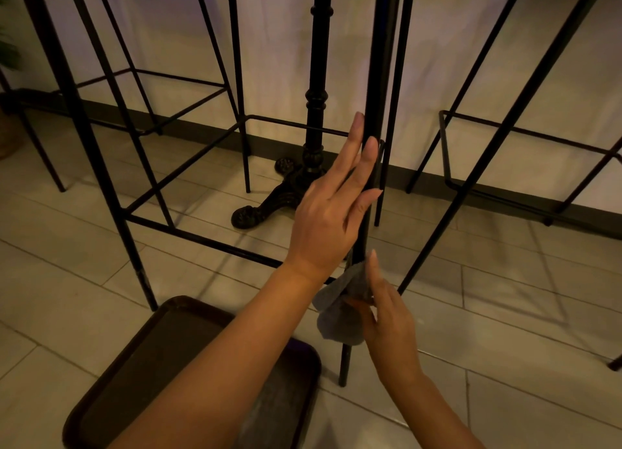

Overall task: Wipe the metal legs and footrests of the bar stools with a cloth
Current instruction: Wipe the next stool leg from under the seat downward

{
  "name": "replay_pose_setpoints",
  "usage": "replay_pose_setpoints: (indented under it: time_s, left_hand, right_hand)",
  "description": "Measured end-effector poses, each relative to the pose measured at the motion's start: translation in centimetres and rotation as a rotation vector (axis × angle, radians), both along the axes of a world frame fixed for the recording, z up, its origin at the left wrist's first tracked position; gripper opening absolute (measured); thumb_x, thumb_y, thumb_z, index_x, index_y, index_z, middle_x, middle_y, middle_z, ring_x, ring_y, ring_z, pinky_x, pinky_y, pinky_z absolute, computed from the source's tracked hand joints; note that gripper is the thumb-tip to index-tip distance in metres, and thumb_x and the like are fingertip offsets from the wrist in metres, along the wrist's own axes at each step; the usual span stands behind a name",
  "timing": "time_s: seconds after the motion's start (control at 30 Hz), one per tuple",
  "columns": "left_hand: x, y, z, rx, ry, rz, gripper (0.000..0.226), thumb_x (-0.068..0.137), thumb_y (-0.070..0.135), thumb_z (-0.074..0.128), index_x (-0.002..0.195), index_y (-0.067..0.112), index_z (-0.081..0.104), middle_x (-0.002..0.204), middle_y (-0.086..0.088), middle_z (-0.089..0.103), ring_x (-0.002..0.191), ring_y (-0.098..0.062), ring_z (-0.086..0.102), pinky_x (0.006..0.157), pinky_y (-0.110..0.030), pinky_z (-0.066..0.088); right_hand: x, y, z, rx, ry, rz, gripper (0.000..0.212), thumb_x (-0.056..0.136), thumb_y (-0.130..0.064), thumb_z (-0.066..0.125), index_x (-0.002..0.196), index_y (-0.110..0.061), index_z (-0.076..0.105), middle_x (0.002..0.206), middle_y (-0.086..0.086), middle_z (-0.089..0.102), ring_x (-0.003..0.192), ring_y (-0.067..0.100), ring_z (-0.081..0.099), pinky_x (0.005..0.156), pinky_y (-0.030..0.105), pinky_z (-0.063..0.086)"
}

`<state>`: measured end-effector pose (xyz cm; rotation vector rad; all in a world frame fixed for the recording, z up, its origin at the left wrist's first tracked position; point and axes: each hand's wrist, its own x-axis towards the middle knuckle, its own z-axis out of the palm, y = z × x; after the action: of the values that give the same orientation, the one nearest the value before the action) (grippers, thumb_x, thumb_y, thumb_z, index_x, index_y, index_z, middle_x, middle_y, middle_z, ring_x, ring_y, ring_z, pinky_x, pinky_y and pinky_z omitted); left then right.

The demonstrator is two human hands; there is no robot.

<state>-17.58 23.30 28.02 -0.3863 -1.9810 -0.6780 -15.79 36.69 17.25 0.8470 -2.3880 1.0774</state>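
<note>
Where the frame begins at the bottom edge, lower left: a dark brown tray (141,357) flat on the pale tiled floor (505,331), partly covered by the left forearm. Just right of centre, low: right hand (387,317) pinching a grey cloth (336,310) between thumb and fingers, index finger raised straight, cloth folded around the lower part of a black stool leg (372,119). Above that, at centre: left hand (331,213) with fingers straight and close together, laid along the same leg, fingertips upward, nothing gripped. Running left from that leg across the middle: a thin black footrest bar (202,238), joined to another leg (111,193) standing on the floor beside the tray's far corner. Behind the hands, centre: an ornate black table pedestal (314,112) with clawed feet on the tiles. Further stools at upper left (151,78) and far right (505,129). At the back: a pale wall (276,45) with a dark skirting strip (202,129).
</note>
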Motion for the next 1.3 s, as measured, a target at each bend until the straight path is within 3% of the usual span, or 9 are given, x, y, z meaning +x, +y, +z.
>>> replay_pose_setpoints:
  time_s: [0.13,0.23,0.33,0.47,0.7,0.9,1.03,1.17,1.3]
  left_hand:
    - [0.0,0.0,-0.4,-0.006,-0.002,0.002,0.047,0.098,0.026,0.037,0.139,0.013,0.017,0.148,0.027,-0.006,0.134,0.01,0.018,0.087,-0.034,0.054]
    - [0.0,0.1,-0.4,0.002,-0.004,0.0,0.045,0.098,0.026,0.037,0.137,0.01,0.02,0.147,0.028,-0.006,0.135,0.01,0.017,0.089,-0.035,0.053]
    - [0.0,0.2,-0.5,0.009,-0.007,-0.004,0.045,0.098,0.026,0.037,0.137,0.01,0.021,0.148,0.027,-0.005,0.135,0.009,0.017,0.09,-0.036,0.052]
    - [-0.1,0.1,-1.1,-0.004,-0.011,-0.002,0.047,0.099,0.028,0.036,0.14,0.019,0.015,0.148,0.025,-0.006,0.134,0.011,0.016,0.092,-0.035,0.051]
    - [-0.1,0.1,-1.6,-0.046,-0.018,0.001,0.053,0.099,0.033,0.033,0.14,0.034,-0.001,0.149,0.025,-0.01,0.133,0.012,0.017,0.098,-0.031,0.047]
    - [0.0,0.2,-1.9,-0.05,-0.018,0.011,0.056,0.099,0.032,0.033,0.141,0.037,-0.003,0.149,0.025,-0.011,0.134,0.011,0.016,0.1,-0.031,0.046]
    - [0.0,0.3,-1.8,-0.043,-0.011,0.005,0.054,0.099,0.031,0.033,0.141,0.033,0.0,0.149,0.024,-0.01,0.135,0.01,0.016,0.1,-0.031,0.045]
    - [0.0,0.3,-2.0,-0.048,-0.026,0.013,0.051,0.098,0.03,0.035,0.14,0.025,0.005,0.149,0.025,-0.012,0.133,0.014,0.013,0.097,-0.03,0.048]
    - [0.3,0.1,-2.4,-0.083,-0.045,0.021,0.059,0.098,0.033,0.034,0.141,0.037,-0.007,0.15,0.024,-0.014,0.127,0.006,0.033,0.093,-0.031,0.049]
  right_hand:
    - [0.3,-0.5,0.0,-0.222,-0.232,-0.01,0.049,0.08,-0.008,0.067,0.107,-0.043,0.045,0.102,-0.019,0.054,0.09,0.011,0.057,0.082,0.031,0.051]
    - [0.2,-0.5,-0.5,-0.183,-0.165,-0.004,0.037,0.082,-0.008,0.066,0.111,-0.026,0.053,0.101,-0.001,0.061,0.089,0.012,0.057,0.081,0.036,0.053]
    - [0.1,-0.4,-1.3,-0.095,-0.037,0.017,0.049,0.078,-0.002,0.068,0.117,-0.021,0.046,0.112,0.012,0.061,0.101,0.013,0.054,0.089,0.024,0.047]
    - [0.1,-0.3,-1.6,-0.103,-0.01,0.043,0.047,0.075,0.007,0.067,0.117,-0.009,0.054,0.117,0.011,0.057,0.112,-0.003,0.04,0.098,0.002,0.028]
    - [0.1,-0.2,-2.3,-0.158,-0.029,0.039,0.057,0.076,0.004,0.066,0.122,-0.024,0.045,0.113,0.011,0.06,0.103,0.012,0.055,0.087,0.027,0.05]
    - [0.3,-0.3,-2.3,-0.187,-0.044,-0.016,0.064,0.078,0.0,0.067,0.13,-0.026,0.04,0.105,0.008,0.063,0.093,0.005,0.053,0.08,0.023,0.048]
    - [0.2,-0.4,-2.5,-0.108,0.038,-0.007,0.059,0.076,0.002,0.066,0.13,-0.005,0.047,0.115,0.01,0.062,0.101,0.007,0.05,0.094,0.011,0.039]
    - [0.2,-0.7,-2.6,-0.104,0.043,-0.016,0.051,0.078,-0.007,0.059,0.127,0.001,0.047,0.118,0.013,0.059,0.103,0.015,0.051,0.1,0.007,0.032]
    - [0.3,-0.5,-3.6,-0.068,0.019,-0.012,0.049,0.078,-0.002,0.065,0.125,0.001,0.051,0.115,0.014,0.061,0.099,0.013,0.05,0.098,0.009,0.032]
